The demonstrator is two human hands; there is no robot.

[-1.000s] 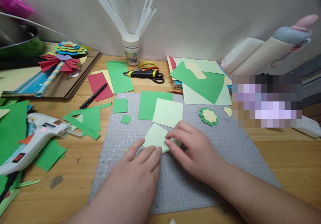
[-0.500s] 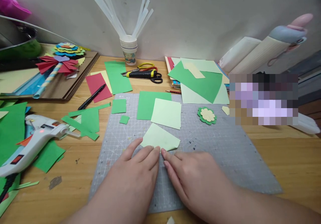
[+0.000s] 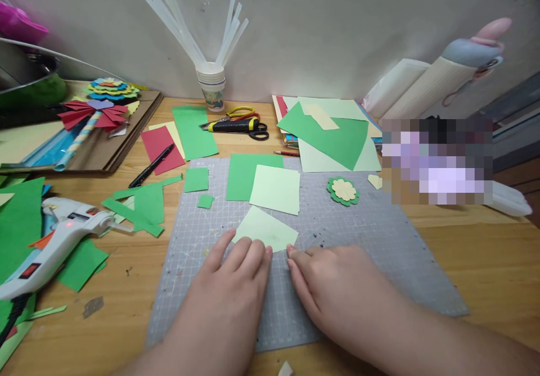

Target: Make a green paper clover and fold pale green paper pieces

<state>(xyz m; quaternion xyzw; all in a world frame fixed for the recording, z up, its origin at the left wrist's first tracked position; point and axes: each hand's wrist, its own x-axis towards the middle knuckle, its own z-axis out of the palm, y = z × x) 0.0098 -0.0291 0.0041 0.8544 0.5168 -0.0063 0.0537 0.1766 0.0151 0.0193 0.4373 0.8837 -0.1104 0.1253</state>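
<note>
A folded pale green paper piece (image 3: 265,229) lies on the grey cutting mat (image 3: 371,252). My left hand (image 3: 236,277) rests flat on the mat, fingers stretched out, their tips pressing the paper's near edge. My right hand (image 3: 333,286) lies beside it, fingers flat and together, fingertips touching the paper's near right corner. Neither hand grips anything. Just behind the folded piece sit a pale green square (image 3: 275,189) and a darker green sheet (image 3: 242,175).
A white glue gun (image 3: 54,241) lies at the left among green scraps. Scissors and a cutter (image 3: 238,124), a cup of glue sticks (image 3: 211,86), a black pen (image 3: 152,165), a paper flower (image 3: 343,190) and stacked coloured sheets (image 3: 333,134) sit further back.
My right hand slid off the top of the folded paper toward me and then right along its near edge. The paper's raised right flap now lies flat. My left hand stayed put.
</note>
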